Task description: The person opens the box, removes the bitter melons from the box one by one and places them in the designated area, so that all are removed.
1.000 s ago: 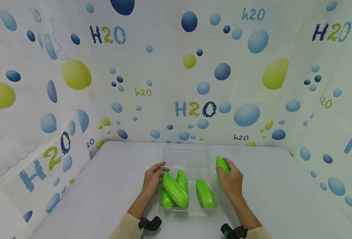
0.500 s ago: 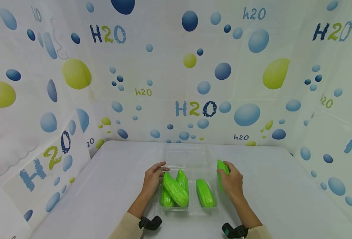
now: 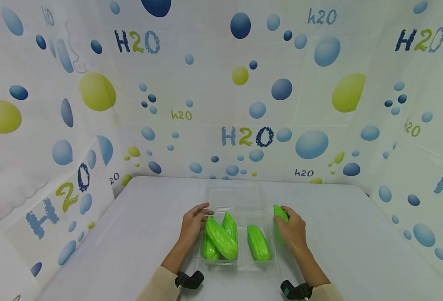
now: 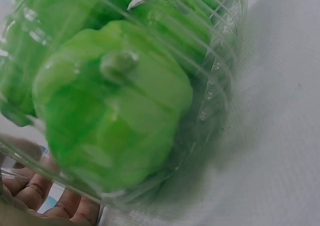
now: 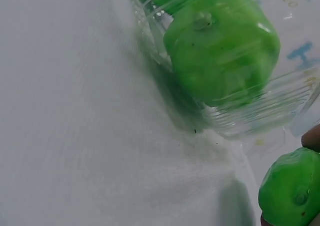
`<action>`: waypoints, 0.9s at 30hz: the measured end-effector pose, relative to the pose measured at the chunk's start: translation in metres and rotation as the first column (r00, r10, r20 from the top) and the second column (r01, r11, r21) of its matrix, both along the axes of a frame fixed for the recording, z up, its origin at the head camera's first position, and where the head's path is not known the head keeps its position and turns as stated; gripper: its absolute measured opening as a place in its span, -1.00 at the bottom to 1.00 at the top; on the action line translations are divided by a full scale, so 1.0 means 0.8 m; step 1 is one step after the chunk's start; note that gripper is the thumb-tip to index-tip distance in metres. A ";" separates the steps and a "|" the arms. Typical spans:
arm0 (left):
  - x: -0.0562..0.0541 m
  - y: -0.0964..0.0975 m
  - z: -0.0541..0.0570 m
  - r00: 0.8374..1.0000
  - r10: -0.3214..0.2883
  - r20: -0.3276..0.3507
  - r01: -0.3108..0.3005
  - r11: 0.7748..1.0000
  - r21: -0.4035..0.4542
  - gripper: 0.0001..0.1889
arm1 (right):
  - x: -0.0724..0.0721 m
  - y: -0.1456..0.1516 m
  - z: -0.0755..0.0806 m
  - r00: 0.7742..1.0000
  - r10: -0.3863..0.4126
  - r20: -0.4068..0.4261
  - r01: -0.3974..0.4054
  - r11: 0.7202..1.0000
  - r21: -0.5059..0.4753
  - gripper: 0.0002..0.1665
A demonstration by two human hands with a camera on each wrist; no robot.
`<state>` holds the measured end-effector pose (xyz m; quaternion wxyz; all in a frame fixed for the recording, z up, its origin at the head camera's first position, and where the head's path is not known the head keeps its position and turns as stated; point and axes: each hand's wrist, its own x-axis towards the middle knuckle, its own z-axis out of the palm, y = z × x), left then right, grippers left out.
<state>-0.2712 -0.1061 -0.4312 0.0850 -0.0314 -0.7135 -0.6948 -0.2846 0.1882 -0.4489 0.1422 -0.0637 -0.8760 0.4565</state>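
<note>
On the table stands a clear plastic clamshell container (image 3: 219,263). Its left half holds three ridged green gourds, one gourd (image 3: 221,238) lying slantwise on top; a single gourd (image 3: 259,243) lies in the right half. My right hand (image 3: 294,230) grips another green gourd (image 3: 280,214) just outside the container's right wall, its tip pointing away from me. In the right wrist view the blunt end of this held gourd (image 5: 287,188) shows between fingers. My left hand (image 3: 191,225) rests at the container's left back corner, its fingers (image 4: 35,191) loosely bent beside the clear wall.
The container's transparent lid (image 3: 234,195) lies folded back behind it. A white cloth covers the table (image 3: 150,217). Behind and at both sides rises a curtain (image 3: 206,83) printed with dots and H2O lettering. A dark strap device (image 3: 189,280) sits on each wrist.
The gourd in my right hand has come down and slightly nearer to me, along the container's right side. The left hand and the other gourds stay put.
</note>
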 end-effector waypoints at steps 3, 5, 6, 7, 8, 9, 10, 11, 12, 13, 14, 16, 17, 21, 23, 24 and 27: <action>0.000 0.000 0.000 1.000 0.002 0.000 -0.002 1.000 -0.002 -0.54 | 0.000 0.001 -0.002 1.000 -0.005 0.012 0.005 1.000 0.016 -0.38; 0.000 0.001 0.000 1.000 0.006 0.001 -0.006 1.000 -0.006 -0.54 | 0.000 0.002 -0.004 1.000 -0.004 0.020 0.003 1.000 0.026 -0.38; 0.000 0.001 0.001 1.000 0.007 0.001 -0.007 1.000 -0.010 -0.54 | -0.001 0.003 -0.005 1.000 -0.003 0.022 0.003 0.999 0.034 -0.38; 0.001 0.001 0.001 1.000 0.009 0.001 -0.009 1.000 -0.012 -0.55 | -0.001 0.003 -0.006 1.000 -0.004 0.026 0.003 0.999 0.042 -0.37; 0.001 0.001 0.002 1.000 0.009 0.002 -0.009 1.000 -0.012 -0.55 | -0.001 0.003 -0.007 1.000 -0.003 0.031 0.001 0.999 0.046 -0.37; 0.001 0.001 0.002 1.000 0.011 0.004 -0.011 1.000 -0.010 -0.55 | -0.002 0.004 -0.008 0.999 -0.003 0.034 0.001 0.999 0.052 -0.36; 0.002 0.001 0.003 1.000 0.011 0.005 -0.011 1.000 -0.010 -0.55 | -0.002 0.004 -0.009 0.999 -0.005 0.036 0.003 0.998 0.056 -0.36; 0.002 0.001 0.003 1.000 0.010 0.006 -0.010 1.000 -0.011 -0.54 | -0.003 0.004 -0.010 0.999 -0.006 0.037 0.004 0.998 0.061 -0.36; 0.002 0.001 0.004 1.000 0.010 0.008 -0.010 1.000 -0.010 -0.54 | -0.003 0.005 -0.010 0.999 -0.007 0.039 0.005 0.998 0.063 -0.36; 0.002 0.001 0.005 1.000 0.009 0.010 -0.009 1.000 -0.008 -0.53 | -0.004 0.005 -0.011 0.999 -0.008 0.040 0.005 0.998 0.065 -0.36; 0.002 0.001 0.005 1.000 0.009 0.012 -0.009 1.000 -0.007 -0.53 | -0.004 0.005 -0.011 0.999 -0.008 0.041 0.005 0.998 0.066 -0.36; 0.003 0.002 0.006 1.000 0.010 0.013 -0.009 1.000 -0.009 -0.53 | -0.005 0.005 -0.012 0.999 -0.007 0.039 0.005 0.998 0.067 -0.36; 0.003 0.002 0.006 1.000 0.010 0.013 -0.010 1.000 -0.009 -0.52 | -0.004 0.006 -0.012 0.999 -0.005 0.040 0.002 0.998 0.065 -0.35; 0.004 0.002 0.007 1.000 0.011 0.014 -0.011 1.000 -0.010 -0.52 | -0.004 0.005 -0.012 0.999 0.000 0.046 -0.002 0.998 0.057 -0.35; 0.005 0.002 0.007 1.000 0.011 0.015 -0.011 1.000 -0.011 -0.52 | -0.003 0.005 -0.011 0.999 0.000 0.045 -0.003 0.999 0.052 -0.35; 0.005 0.002 0.008 1.000 0.011 0.016 -0.011 1.000 -0.012 -0.53 | -0.003 0.005 -0.011 0.999 0.001 0.044 -0.003 0.999 0.050 -0.35; 0.005 0.002 0.008 1.000 0.013 0.018 -0.013 1.000 -0.019 -0.54 | -0.003 0.004 -0.011 0.999 0.003 0.040 -0.005 0.999 0.042 -0.35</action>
